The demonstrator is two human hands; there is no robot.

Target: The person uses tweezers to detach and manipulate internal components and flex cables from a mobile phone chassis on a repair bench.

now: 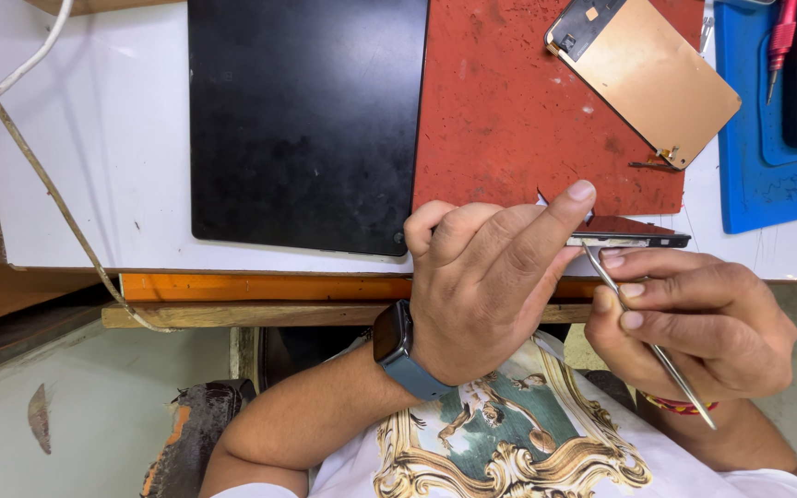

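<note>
Two hands are working together at the near edge of the white table. The left hand, wearing a smartwatch on a blue band, is curling its fingers tightly around a thin phone held edge-on, with the index finger stretching out along its top. The right hand is pinching slim metal tweezers between thumb and fingertips, and the tip is touching the phone's lower edge just beside the left thumb. Behind the hands, a red work mat is lying on the table, bearing a detached phone screen panel with a copper-coloured back. A large black tablet is resting to the left of the mat, and a blue mat is sitting at the right.
</note>
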